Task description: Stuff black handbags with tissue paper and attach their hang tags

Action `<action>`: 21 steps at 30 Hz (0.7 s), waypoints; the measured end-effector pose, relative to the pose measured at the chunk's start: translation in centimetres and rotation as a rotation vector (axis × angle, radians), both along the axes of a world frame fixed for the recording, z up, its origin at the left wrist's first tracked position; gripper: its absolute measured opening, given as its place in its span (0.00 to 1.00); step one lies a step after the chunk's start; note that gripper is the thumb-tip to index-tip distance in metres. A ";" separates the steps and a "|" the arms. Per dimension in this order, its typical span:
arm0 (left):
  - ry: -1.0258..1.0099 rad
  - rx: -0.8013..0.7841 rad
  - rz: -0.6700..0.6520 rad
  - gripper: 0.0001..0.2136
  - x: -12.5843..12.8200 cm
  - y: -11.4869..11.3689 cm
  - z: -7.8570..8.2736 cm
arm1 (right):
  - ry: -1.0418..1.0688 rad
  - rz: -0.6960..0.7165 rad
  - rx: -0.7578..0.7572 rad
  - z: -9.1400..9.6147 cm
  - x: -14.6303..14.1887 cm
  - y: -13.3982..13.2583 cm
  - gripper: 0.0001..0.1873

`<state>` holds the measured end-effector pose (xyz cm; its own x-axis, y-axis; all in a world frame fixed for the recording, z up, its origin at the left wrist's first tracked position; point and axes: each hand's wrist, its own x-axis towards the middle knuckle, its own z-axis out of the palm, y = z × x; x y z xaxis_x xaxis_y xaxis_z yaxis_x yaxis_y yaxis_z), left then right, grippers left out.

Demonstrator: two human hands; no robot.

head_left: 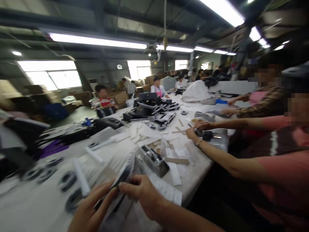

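Note:
My left hand [94, 206] pinches a dark strip [126, 170] with pale edging, low in the middle of the view. On the same strip, the thumb and fingers of my right hand [143, 195] are closed just to the right of the left fingertips. The strip slants up and away from my hands; motion blur hides its details. Past my right hand sits a grey tape dispenser [154, 161] on the table. White paper sheets [166, 190] lie under and beside my right wrist.
Rolls of dark tape [68, 180] and white rolled tubes [80, 177] lie to the left. Dark bags [147, 106] are heaped farther back. At the right, a co-worker's hands [196, 130] work by the table edge. Brown strips [177, 160] lie near the dispenser.

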<state>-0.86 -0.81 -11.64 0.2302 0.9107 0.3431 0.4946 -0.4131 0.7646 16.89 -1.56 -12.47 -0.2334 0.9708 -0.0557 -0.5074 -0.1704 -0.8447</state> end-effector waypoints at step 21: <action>-0.152 -0.241 0.131 0.23 0.5 -1.2 3.2 | 0.308 0.195 -0.018 0.6 1.4 -0.6 0.18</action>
<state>-0.34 -2.06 -8.44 0.0686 0.9884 0.1356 0.4043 -0.1518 0.9020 18.31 -2.17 -11.92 -0.4225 0.9059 0.0291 -0.6940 -0.3026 -0.6533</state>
